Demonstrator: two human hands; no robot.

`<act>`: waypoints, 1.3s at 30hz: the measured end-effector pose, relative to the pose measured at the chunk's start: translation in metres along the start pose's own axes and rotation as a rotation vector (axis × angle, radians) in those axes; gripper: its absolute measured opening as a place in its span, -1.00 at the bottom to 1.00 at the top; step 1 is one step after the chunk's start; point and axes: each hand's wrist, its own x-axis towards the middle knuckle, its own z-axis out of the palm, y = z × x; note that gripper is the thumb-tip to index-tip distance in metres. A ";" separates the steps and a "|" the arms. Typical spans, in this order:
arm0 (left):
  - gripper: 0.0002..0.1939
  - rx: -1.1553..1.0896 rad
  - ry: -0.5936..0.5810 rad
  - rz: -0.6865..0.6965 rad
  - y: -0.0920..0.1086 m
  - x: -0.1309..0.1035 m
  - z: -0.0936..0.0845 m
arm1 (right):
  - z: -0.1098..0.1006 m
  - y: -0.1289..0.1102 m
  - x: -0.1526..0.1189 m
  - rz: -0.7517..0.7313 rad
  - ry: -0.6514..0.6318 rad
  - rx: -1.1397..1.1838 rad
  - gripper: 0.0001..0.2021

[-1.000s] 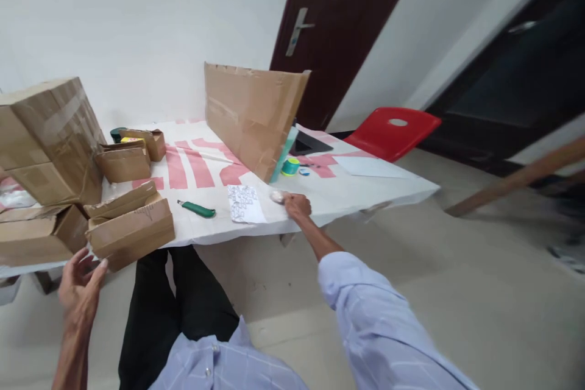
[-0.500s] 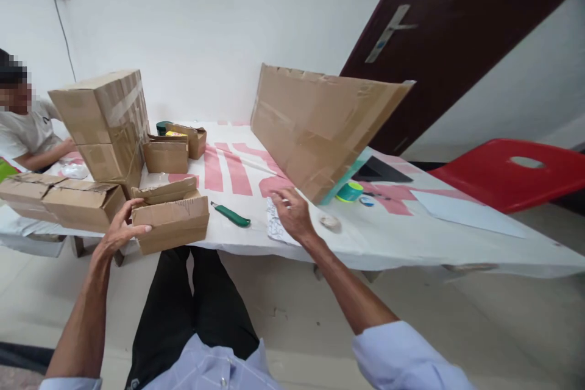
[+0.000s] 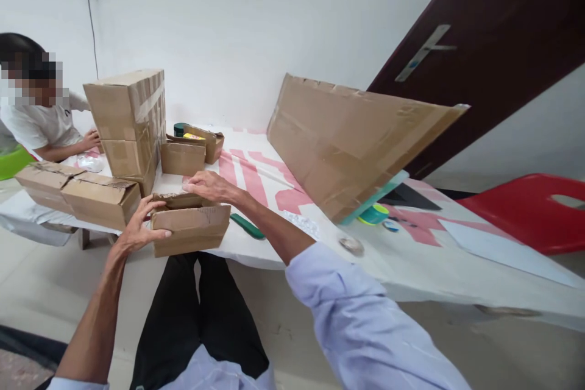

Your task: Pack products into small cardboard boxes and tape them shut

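While the left hand (image 3: 139,231) grips the open box (image 3: 192,231) by its left end, thumb on the front wall and fingers over the top, the right hand (image 3: 212,187) has left the paper (image 3: 301,223) and come across to the box's opening. Its fingers are drawn close together with something pale at their tips, though whether they pinch it cannot be told. Both hands are now at one thing, so the left seems to steady the box and leave the right free to work at its top. The box sits at the front edge of the table (image 3: 402,268); its inside and back flap are mostly hidden by its front wall and the right hand. Just beside it lies the knife (image 3: 247,225), green handle showing, blade out of sight. The forearm covers part of the paper, whose marks are too blurred to read. Past that lies the tape (image 3: 351,246); farther out, the panel (image 3: 351,146) screens what is behind it, and the chair (image 3: 525,210) is cut off at the right. Well to the left, another person's hand (image 3: 92,139) is partly hidden by the stack (image 3: 123,103).
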 end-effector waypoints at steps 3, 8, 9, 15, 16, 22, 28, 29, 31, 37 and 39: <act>-0.25 -0.034 -0.011 0.031 0.003 0.001 0.001 | 0.009 -0.002 0.013 0.033 -0.018 0.166 -0.55; -0.26 -0.080 -0.016 0.072 0.002 0.002 0.003 | 0.016 -0.001 0.014 0.069 0.064 0.300 -0.71; -0.26 -0.088 -0.019 0.080 0.001 0.002 0.004 | 0.017 -0.001 0.013 0.074 0.081 0.314 -0.73; -0.21 -0.100 -0.030 0.091 -0.003 0.003 0.004 | 0.024 -0.002 0.011 0.086 0.163 0.350 -0.72; -0.21 -0.094 -0.032 0.095 -0.003 0.003 0.003 | 0.025 -0.003 0.011 0.084 0.171 0.359 -0.72; -0.21 -0.053 -0.031 0.103 0.004 0.001 0.001 | 0.029 -0.006 0.022 0.155 0.193 0.464 -0.76; -0.27 -0.055 -0.018 0.094 0.001 -0.004 0.002 | -0.007 0.001 0.029 0.327 0.264 0.724 -0.75; -0.26 -0.056 -0.018 0.086 0.000 -0.005 0.002 | -0.015 0.003 0.028 0.312 0.269 0.736 -0.74; -0.24 -0.057 -0.013 0.075 0.000 -0.005 0.002 | -0.029 0.006 0.022 0.280 0.273 0.736 -0.70; -0.20 -0.010 -0.003 0.043 0.001 0.002 -0.003 | -0.046 0.026 -0.030 0.195 0.374 0.679 -0.52; -0.17 0.020 0.012 0.031 0.002 0.005 -0.004 | -0.052 0.045 -0.058 0.203 0.457 0.619 -0.49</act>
